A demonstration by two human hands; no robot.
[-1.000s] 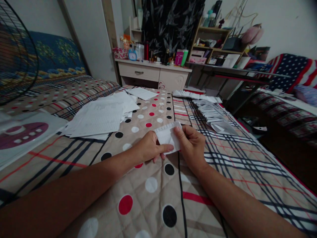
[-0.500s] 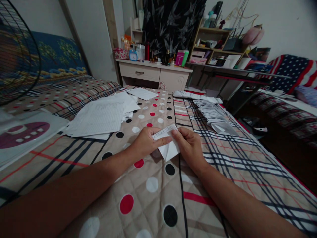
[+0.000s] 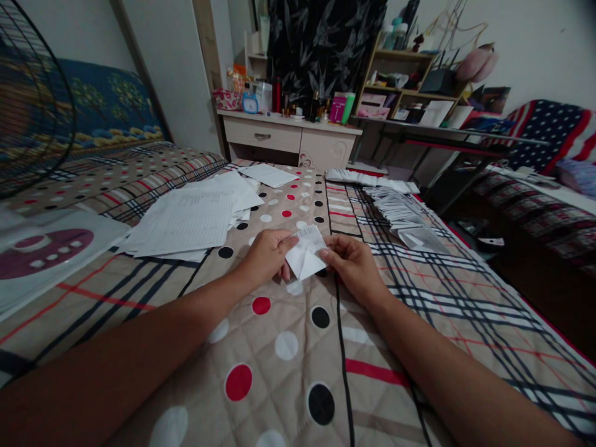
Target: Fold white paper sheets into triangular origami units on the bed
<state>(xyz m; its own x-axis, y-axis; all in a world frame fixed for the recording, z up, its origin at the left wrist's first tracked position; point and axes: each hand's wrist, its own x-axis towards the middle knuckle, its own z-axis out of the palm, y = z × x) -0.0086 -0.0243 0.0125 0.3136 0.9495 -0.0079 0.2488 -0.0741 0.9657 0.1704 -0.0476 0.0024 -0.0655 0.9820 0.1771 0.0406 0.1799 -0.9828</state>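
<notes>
A small folded sheet of white paper (image 3: 305, 256) is held between my two hands, just over the bedspread. Creases meet near its middle, and faint print runs along its top edge. My left hand (image 3: 267, 253) pinches its left edge, the thumb near the upper corner and other fingers partly under it. On the opposite edge my right hand (image 3: 351, 264) is closed, thumb on top. To the left lies a pile of loose printed sheets (image 3: 186, 214). At the right sits a row of folded papers (image 3: 388, 211), packed closely together.
Under everything spreads a quilted bedspread (image 3: 274, 385) with dots and plaid. A fan (image 3: 35, 105) stands at the left edge, its base (image 3: 51, 248) beside the sheets. Beyond the bed are a white dresser (image 3: 270, 133) with small items and a shelved desk (image 3: 405, 93).
The folded paper has turned a little and moved slightly up and left. My left thumb has drawn back to its edge, and my right thumb has shifted down along the right side.
</notes>
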